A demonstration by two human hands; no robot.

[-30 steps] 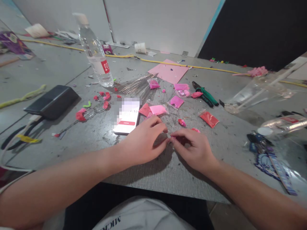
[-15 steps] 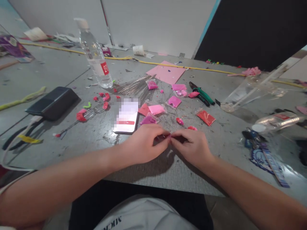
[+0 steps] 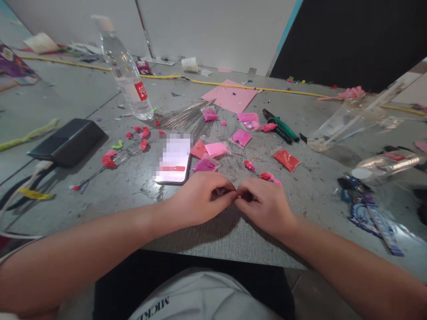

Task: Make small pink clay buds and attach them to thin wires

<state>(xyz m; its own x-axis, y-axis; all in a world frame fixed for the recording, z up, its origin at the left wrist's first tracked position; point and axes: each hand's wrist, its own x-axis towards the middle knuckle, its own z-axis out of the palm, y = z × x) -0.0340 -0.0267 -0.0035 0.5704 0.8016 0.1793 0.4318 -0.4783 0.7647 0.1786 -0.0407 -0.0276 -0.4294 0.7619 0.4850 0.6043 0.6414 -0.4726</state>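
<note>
My left hand (image 3: 208, 195) and my right hand (image 3: 265, 202) meet fingertip to fingertip above the table's near part. Both are closed in a pinch; whatever lies between the fingertips is too small and covered to make out. Just beyond my right hand lies a wire sprig with red and pink blobs (image 3: 266, 176). Beyond my left hand are small plastic packets of clay-like material: a purple one (image 3: 204, 165), a light pink one (image 3: 216, 149) and a magenta one (image 3: 242, 138). A red packet (image 3: 286, 159) lies farther right. A phone (image 3: 173, 160) with a blurred screen rests left of them.
A water bottle (image 3: 128, 75) stands at back left, near a bundle of thin wires (image 3: 187, 118) and pink paper (image 3: 230, 95). Green-handled pliers (image 3: 282, 128) lie right of centre. A black power bank (image 3: 68, 142) and wire flowers (image 3: 108, 159) are left; a lying bottle (image 3: 387, 164) is right.
The view has shifted slightly, so table items sit a little farther left. My hands stay pinched together; the purplish bit seen between the fingertips before is now hidden.
</note>
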